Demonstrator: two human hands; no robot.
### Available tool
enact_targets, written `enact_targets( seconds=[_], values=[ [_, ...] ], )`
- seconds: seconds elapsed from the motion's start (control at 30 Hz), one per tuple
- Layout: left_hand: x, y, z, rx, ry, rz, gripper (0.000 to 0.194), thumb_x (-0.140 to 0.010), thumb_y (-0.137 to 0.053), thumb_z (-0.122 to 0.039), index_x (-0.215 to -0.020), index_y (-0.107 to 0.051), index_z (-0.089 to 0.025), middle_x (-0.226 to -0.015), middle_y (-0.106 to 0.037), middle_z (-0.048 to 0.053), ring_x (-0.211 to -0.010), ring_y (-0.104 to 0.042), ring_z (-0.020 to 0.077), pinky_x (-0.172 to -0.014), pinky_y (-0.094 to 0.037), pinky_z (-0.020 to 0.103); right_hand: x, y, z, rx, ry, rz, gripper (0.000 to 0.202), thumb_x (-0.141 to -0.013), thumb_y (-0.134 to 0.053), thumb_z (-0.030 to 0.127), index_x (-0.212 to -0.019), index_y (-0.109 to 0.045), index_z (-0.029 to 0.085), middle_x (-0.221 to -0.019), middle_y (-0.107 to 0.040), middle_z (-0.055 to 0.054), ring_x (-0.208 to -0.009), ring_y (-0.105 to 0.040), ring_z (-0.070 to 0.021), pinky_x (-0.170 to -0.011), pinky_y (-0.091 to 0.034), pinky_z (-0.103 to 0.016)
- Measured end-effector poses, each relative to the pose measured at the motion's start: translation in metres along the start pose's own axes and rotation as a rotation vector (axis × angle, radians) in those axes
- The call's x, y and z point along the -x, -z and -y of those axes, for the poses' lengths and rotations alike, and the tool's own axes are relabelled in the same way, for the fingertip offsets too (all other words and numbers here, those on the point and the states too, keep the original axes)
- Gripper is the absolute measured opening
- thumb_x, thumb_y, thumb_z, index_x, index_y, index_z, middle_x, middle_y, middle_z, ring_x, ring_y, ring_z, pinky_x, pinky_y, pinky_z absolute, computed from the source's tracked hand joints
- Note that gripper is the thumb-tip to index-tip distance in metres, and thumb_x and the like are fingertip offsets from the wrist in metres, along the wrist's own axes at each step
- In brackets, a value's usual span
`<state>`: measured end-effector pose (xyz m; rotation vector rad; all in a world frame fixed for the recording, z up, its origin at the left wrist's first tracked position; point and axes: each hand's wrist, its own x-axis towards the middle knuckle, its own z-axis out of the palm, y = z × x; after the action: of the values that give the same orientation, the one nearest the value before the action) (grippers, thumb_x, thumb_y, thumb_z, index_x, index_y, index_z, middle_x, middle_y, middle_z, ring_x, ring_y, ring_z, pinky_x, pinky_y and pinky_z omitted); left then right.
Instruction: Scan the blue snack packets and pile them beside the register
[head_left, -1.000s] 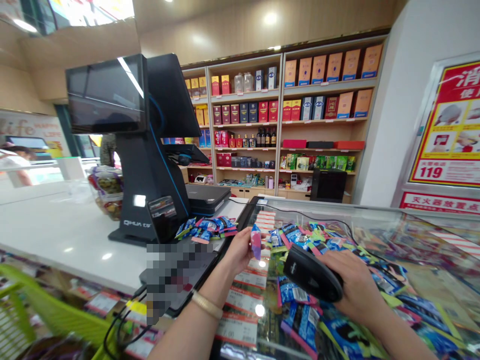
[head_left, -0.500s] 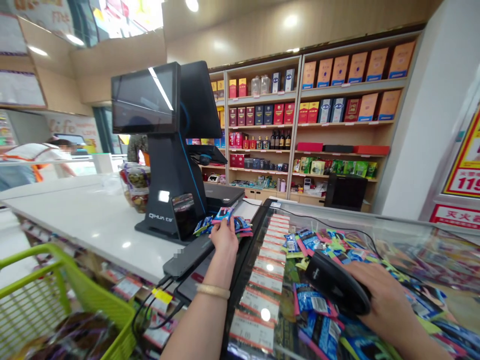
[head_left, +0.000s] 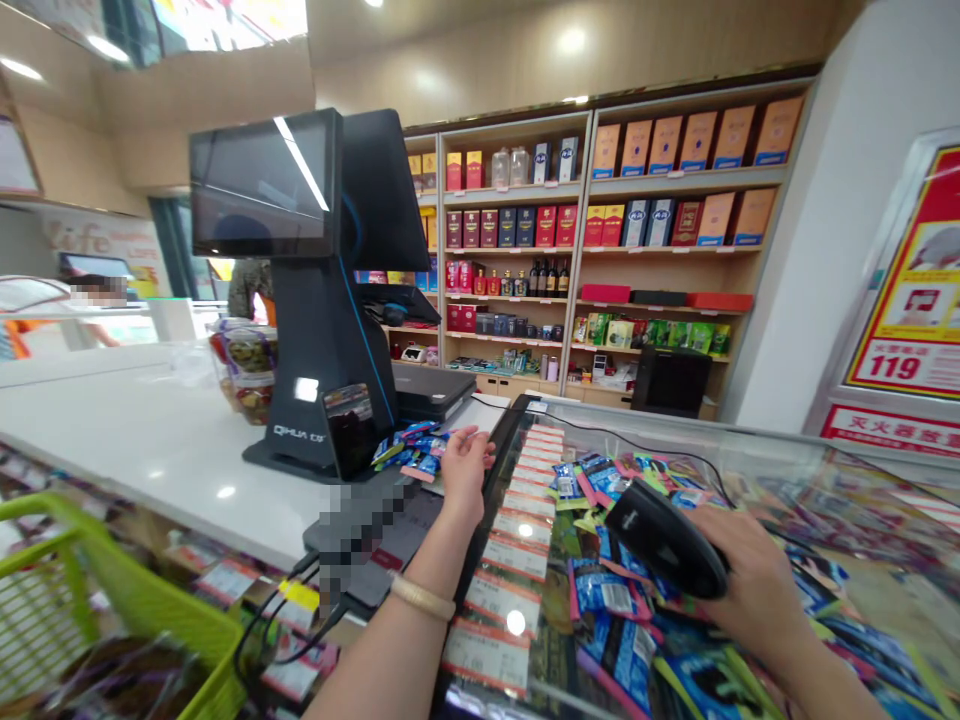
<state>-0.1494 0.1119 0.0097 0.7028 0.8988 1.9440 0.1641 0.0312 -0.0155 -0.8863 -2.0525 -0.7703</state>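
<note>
– Head view: where's the scanner (head_left: 664,540)?
– Above the glass counter (head_left: 507,450), right of its left edge, long axis slanting, nose toward the register (head_left: 309,370); right hand (head_left: 746,580) clasps it
– Left hand (head_left: 465,470)?
– Fingers loosely parted beside blue packets (head_left: 411,447)

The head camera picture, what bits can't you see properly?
In the head view:
Black scanner: handle covered by the right hand.
Small packet pile: partly behind the left hand.
Green basket: cut off by the left edge.
Red poster: cut off by the right edge.
Price labels: print too small.
</note>
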Motion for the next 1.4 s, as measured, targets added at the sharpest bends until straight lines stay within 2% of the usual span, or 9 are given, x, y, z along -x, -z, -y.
enact_targets(
  seconds=[0.2, 0.3, 0.4, 0.53, 0.63, 0.83, 0.93, 1.07, 1.4],
  values=[
    [0.024, -0.007, 0.035, -0.508, -0.060, 0.505, 0.025, -0.062, -0.074, -0.015, -0.087, -0.068, -0.018, -0.076, -0.066, 0.002, -0.068, -0.060, 0.0130, -0.062, -0.046, 0.021, -0.006, 0.002, 0.001, 0.018, -0.098, -0.063, 0.022, -0.078, -0.050, 0.026, -0.096, -0.062, 0.020, -0.081, -0.069, -0.005, -0.074, -0.065, -0.0209, -0.065, -0.043, -0.031],
    [0.031, -0.003, 0.051, -0.651, -0.080, 0.620, 0.037, -0.060, -0.074, -0.015, -0.096, -0.070, -0.023, -0.091, -0.070, 0.005, -0.090, -0.063, 0.0213, -0.083, -0.049, 0.031, -0.007, 0.001, 0.006, 0.011, -0.139, -0.054, 0.022, -0.078, -0.050, 0.025, -0.095, -0.063, 0.020, -0.082, -0.070, -0.006, -0.074, -0.064, -0.0208, -0.066, -0.043, -0.032],
    [0.032, -0.002, 0.061, -0.643, -0.097, 0.702, 0.053, -0.058, -0.076, -0.014, -0.109, -0.067, -0.025, -0.115, -0.067, 0.008, -0.117, -0.055, 0.0282, -0.106, -0.036, 0.041, -0.007, 0.000, 0.007, -0.011, -0.158, -0.027, 0.023, -0.079, -0.049, 0.024, -0.096, -0.063, 0.019, -0.085, -0.071, -0.007, -0.078, -0.065, -0.0215, -0.068, -0.043, -0.032],
    [0.026, -0.008, 0.070, -0.715, -0.120, 0.693, 0.064, -0.055, -0.077, -0.012, -0.117, -0.063, -0.022, -0.135, -0.055, 0.013, -0.138, -0.035, 0.0320, -0.116, -0.019, 0.046, -0.006, -0.002, 0.006, -0.001, -0.133, -0.005, 0.024, -0.078, -0.049, 0.023, -0.097, -0.064, 0.019, -0.088, -0.071, -0.007, -0.079, -0.066, -0.0214, -0.070, -0.044, -0.033],
    [0.021, -0.014, 0.076, -0.777, -0.166, 0.709, 0.063, -0.058, -0.075, -0.010, -0.118, -0.061, -0.020, -0.141, -0.050, 0.014, -0.141, -0.030, 0.0324, -0.117, -0.015, 0.046, -0.007, -0.001, 0.007, 0.007, -0.125, 0.005, 0.024, -0.078, -0.049, 0.023, -0.097, -0.064, 0.019, -0.087, -0.071, -0.007, -0.078, -0.066, -0.0214, -0.068, -0.044, -0.032],
    [0.018, -0.012, 0.081, -0.748, -0.208, 0.696, 0.056, -0.054, -0.074, -0.008, -0.107, -0.065, -0.024, -0.113, -0.061, 0.009, -0.119, -0.050, 0.0301, -0.110, -0.030, 0.041, -0.008, 0.000, 0.008, -0.017, -0.112, -0.014, 0.025, -0.078, -0.049, 0.024, -0.098, -0.063, 0.019, -0.086, -0.071, -0.007, -0.076, -0.065, -0.0214, -0.067, -0.045, -0.032],
    [0.022, -0.011, 0.080, -0.855, -0.219, 0.646, 0.062, -0.051, -0.075, -0.007, -0.110, -0.063, -0.023, -0.105, -0.056, 0.006, -0.107, -0.054, 0.0270, -0.102, -0.039, 0.039, -0.005, -0.001, 0.005, -0.005, -0.046, -0.016, 0.027, -0.076, -0.052, 0.025, -0.101, -0.063, 0.020, -0.088, -0.071, -0.006, -0.078, -0.066, -0.0214, -0.068, -0.045, -0.032],
    [0.026, -0.012, 0.078, -1.023, -0.238, 0.607, 0.067, -0.054, -0.071, -0.006, -0.119, -0.059, -0.020, -0.108, -0.050, 0.005, -0.092, -0.057, 0.0183, -0.088, -0.049, 0.033, -0.003, -0.002, 0.005, 0.014, -0.089, -0.044, 0.026, -0.077, -0.050, 0.023, -0.099, -0.063, 0.019, -0.089, -0.071, -0.007, -0.080, -0.065, -0.0222, -0.071, -0.045, -0.033],
    [0.022, -0.005, 0.072, -0.897, -0.246, 0.630, 0.056, -0.060, -0.063, -0.003, -0.114, -0.059, -0.021, -0.086, -0.058, -0.001, -0.069, -0.053, 0.0086, -0.061, -0.047, 0.019, -0.002, -0.005, 0.001, 0.023, -0.038, 0.002, 0.029, -0.074, -0.052, 0.022, -0.101, -0.062, 0.021, -0.088, -0.071, -0.005, -0.077, -0.066, -0.0204, -0.068, -0.045, -0.030]
  ],
)
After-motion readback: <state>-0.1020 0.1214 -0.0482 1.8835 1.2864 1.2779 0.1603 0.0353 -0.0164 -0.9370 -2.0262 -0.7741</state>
